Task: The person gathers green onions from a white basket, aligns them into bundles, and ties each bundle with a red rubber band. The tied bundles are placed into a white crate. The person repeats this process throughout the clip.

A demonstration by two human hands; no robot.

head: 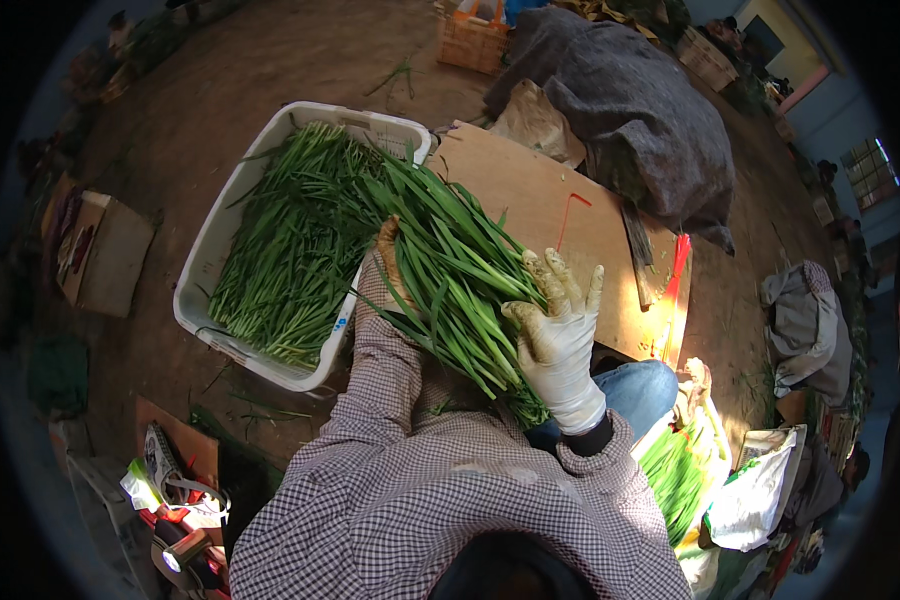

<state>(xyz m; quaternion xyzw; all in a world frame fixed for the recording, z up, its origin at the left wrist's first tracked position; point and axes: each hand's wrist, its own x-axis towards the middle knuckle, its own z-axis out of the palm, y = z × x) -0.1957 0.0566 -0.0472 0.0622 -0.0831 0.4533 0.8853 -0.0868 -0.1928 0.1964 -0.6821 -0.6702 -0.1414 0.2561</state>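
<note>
A thick bundle of long leafy green stalks (450,262) lies slantwise across my lap, its leaves reaching over the rim of a white plastic crate (225,202). My left hand (396,266) grips the bundle from its left side; the leaves hide most of its fingers. At the right side of the bundle is my right hand (562,322), in a soiled white glove. Its fingers are spread, and its thumb side touches the stalks. More cut green stalks (292,247) fill the crate.
A wooden board (525,180) beyond the bundle carries a red tie strip (566,217), a dark-bladed tool (636,255) and red ties (679,262). A grey cloth (622,97) covers a heap at its far side. Tied greens (675,472) lie by my right knee (637,390).
</note>
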